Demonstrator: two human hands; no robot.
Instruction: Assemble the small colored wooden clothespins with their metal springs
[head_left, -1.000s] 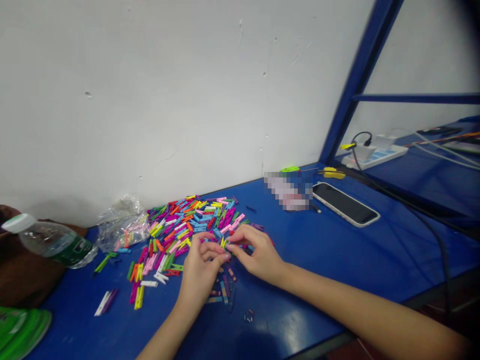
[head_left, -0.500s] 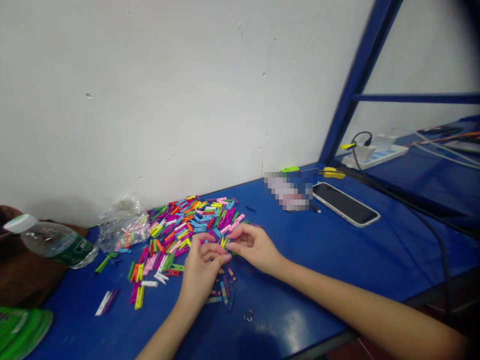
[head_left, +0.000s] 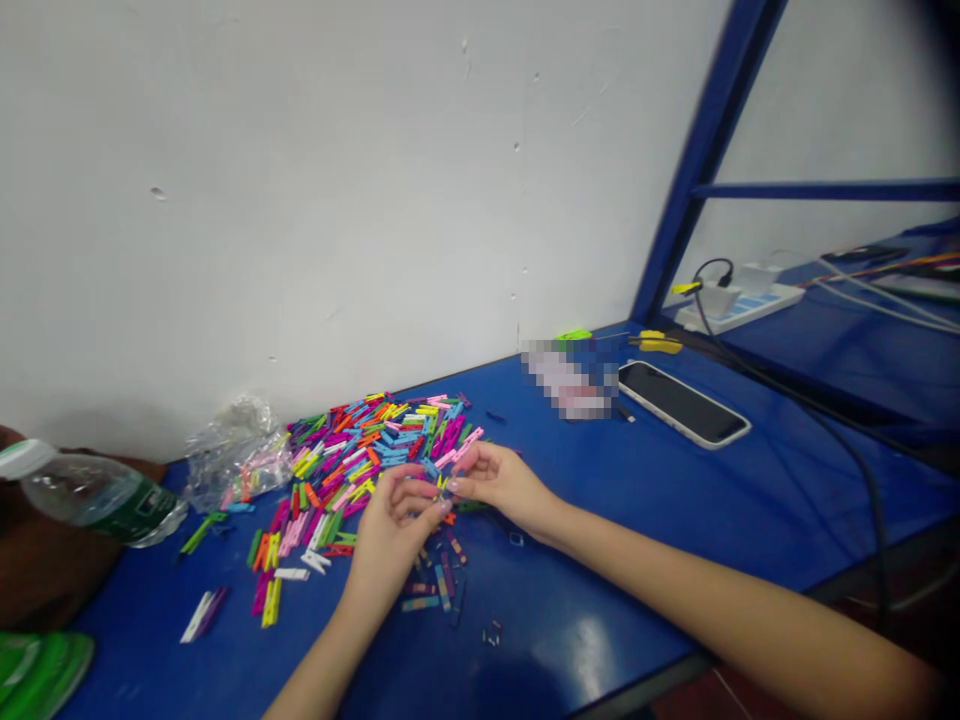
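Note:
My left hand [head_left: 397,525] and my right hand [head_left: 504,487] meet at the near right edge of a pile of small coloured clothespins [head_left: 375,440]. Between their fingertips is a small yellow clothespin [head_left: 442,484], mostly covered by the fingers. Both hands are closed in a pinch around it. Just below the hands lie several loose clothespin halves [head_left: 444,588] with bare wood showing. Closer to the table's front are several tiny metal springs [head_left: 492,632]. A white clothespin and a purple one [head_left: 204,614] lie side by side, apart at the left.
A clear plastic bag [head_left: 238,455] and a tilted water bottle [head_left: 97,490] lie left of the pile. A green object [head_left: 45,670] sits at the lower left. On the right are a phone [head_left: 682,403], a black cable [head_left: 847,440] and a power strip [head_left: 742,306]. A wall [head_left: 337,200] stands behind the table.
The view has shifted slightly, so things appear a little further left. Both hands stay pinched together at the yellow clothespin, with only small finger movement.

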